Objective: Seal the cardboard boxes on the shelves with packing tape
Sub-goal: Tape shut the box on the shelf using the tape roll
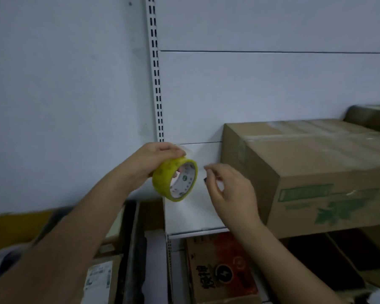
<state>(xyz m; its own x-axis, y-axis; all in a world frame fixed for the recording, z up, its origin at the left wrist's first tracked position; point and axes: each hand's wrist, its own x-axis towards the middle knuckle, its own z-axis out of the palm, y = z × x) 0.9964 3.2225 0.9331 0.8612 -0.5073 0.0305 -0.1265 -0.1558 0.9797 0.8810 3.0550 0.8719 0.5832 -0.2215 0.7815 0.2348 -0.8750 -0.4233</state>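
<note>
1. A taped cardboard box (312, 172) sits on the white shelf (191, 216), right of the hands.
2. The left hand (154, 159) grips the yellow tape roll (176, 178) near the box; steadying it should help.
3. The right hand (230, 191), fingers (208, 170) pinched, seemingly holds the tape's free end; pulling it straight seems wise.

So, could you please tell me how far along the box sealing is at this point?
Done: the large cardboard box on the white shelf already carries clear tape across its top. In hand: the left hand grips the yellow tape roll, and the right hand pinches beside it, apparently at the tape's end. Left: the printed box below; whether it is sealed cannot be told.
</note>
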